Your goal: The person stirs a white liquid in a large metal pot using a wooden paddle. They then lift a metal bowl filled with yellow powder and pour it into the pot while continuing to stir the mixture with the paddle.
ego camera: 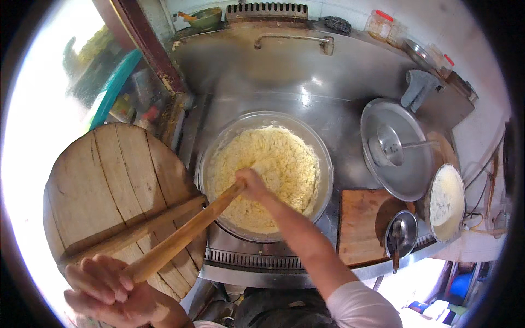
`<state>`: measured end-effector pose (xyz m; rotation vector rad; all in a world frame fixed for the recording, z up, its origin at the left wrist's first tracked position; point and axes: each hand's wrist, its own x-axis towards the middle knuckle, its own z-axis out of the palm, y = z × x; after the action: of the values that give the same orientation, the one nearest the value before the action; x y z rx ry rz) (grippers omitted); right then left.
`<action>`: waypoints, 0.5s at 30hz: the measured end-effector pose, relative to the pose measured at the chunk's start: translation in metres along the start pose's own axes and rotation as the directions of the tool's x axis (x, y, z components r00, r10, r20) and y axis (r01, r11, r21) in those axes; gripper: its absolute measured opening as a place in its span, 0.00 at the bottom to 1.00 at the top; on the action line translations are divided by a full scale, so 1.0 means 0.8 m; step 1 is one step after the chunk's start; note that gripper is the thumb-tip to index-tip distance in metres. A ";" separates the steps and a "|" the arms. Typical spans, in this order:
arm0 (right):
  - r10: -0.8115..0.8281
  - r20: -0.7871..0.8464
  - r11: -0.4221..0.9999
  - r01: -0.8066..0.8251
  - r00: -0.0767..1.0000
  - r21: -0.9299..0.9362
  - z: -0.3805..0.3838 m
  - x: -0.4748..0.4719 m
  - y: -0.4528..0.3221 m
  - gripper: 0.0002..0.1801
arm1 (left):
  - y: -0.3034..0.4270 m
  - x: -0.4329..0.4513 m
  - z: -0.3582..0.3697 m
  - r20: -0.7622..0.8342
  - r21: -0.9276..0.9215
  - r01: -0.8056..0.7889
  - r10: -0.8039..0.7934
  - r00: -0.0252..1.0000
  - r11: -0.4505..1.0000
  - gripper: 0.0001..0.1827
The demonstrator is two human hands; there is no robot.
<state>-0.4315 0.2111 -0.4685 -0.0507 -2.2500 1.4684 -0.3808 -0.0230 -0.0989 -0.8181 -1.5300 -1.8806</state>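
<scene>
A long wooden stick [192,229] slants down into a wide metal basin [326,164]. My right hand [251,185] is wrapped around its lower part, above the basin. At the stick's upper end, my left hand [102,283] curls its fingers loosely around the wood. Inside the basin lies a thick, pale yellow, crumbly-looking mass [283,160], like dough or mashed grain. The stick's lower end is hidden behind my right hand and by the mass.
A round plank lid [94,172] with a crossbar stands left of the basin. On the right are a big metal bowl [393,180] holding a ladle [389,145], a wooden board [357,229], a small metal bowl [404,242] with a utensil, and a bowl of pale meal [447,201]. A faucet [328,45] projects behind.
</scene>
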 end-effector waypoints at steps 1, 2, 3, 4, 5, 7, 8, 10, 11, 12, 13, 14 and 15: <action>0.032 -0.025 0.999 -0.033 0.999 -0.029 -0.014 -0.020 -0.007 0.14 | -0.011 -0.005 -0.014 -0.039 0.119 -0.014 0.018 0.999 0.993 0.13; 0.064 -0.067 0.995 -0.069 0.996 -0.079 -0.038 -0.044 -0.019 0.14 | -0.021 -0.006 -0.016 -0.136 0.173 0.011 0.013 0.991 0.985 0.12; 0.091 -0.112 0.988 -0.103 0.990 -0.111 -0.041 -0.067 -0.031 0.13 | -0.025 -0.006 -0.015 -0.229 0.231 0.037 0.017 0.973 0.972 0.10; 0.068 -0.221 0.996 -0.077 0.973 -0.034 -0.001 -0.105 -0.040 0.13 | -0.021 -0.003 -0.014 -0.191 0.205 0.013 0.027 0.981 0.979 0.10; 0.033 -0.318 0.998 -0.013 0.947 0.064 0.048 -0.114 -0.055 0.13 | -0.002 0.006 -0.011 -0.158 0.202 -0.040 0.073 0.985 0.979 0.10; 0.056 -0.277 0.998 -0.046 0.959 0.042 0.073 -0.072 -0.042 0.13 | 0.007 0.016 0.000 -0.052 0.123 -0.073 0.080 0.995 0.990 0.10; 0.070 -0.241 0.997 -0.062 0.968 0.041 0.073 -0.051 -0.039 0.13 | 0.006 0.012 0.006 -0.034 0.104 -0.069 0.073 0.997 0.992 0.10; 0.065 -0.062 0.998 -0.065 0.996 0.007 -0.015 -0.012 -0.038 0.12 | -0.002 -0.003 0.001 -0.026 0.067 -0.048 0.050 0.998 0.997 0.09; 0.107 -0.003 0.994 -0.107 0.994 -0.024 -0.039 -0.019 -0.035 0.12 | -0.008 -0.005 0.010 -0.286 0.257 0.015 0.061 0.956 0.966 0.09; 0.140 0.032 0.988 -0.138 0.990 -0.064 -0.059 -0.021 -0.030 0.12 | -0.017 0.007 -0.015 -0.234 0.285 0.040 0.030 0.972 0.958 0.10; 0.153 -0.080 0.973 -0.165 0.985 -0.163 -0.051 -0.059 -0.037 0.12 | -0.024 0.017 -0.040 -0.185 0.320 0.067 -0.007 0.983 0.945 0.11; 0.095 -0.159 0.986 -0.115 0.983 -0.121 -0.010 -0.082 -0.056 0.12 | -0.017 0.029 -0.068 -0.139 0.382 0.076 -0.024 0.990 0.921 0.14; 0.033 -0.248 0.991 -0.063 0.968 -0.115 0.034 -0.091 -0.068 0.12 | -0.004 0.041 -0.033 -0.283 0.461 0.090 0.050 0.958 0.883 0.14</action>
<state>-0.3651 0.1445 -0.4557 -0.3101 -2.1444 1.2693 -0.4070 -0.0499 -0.0801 -0.2916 -1.7029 -1.4610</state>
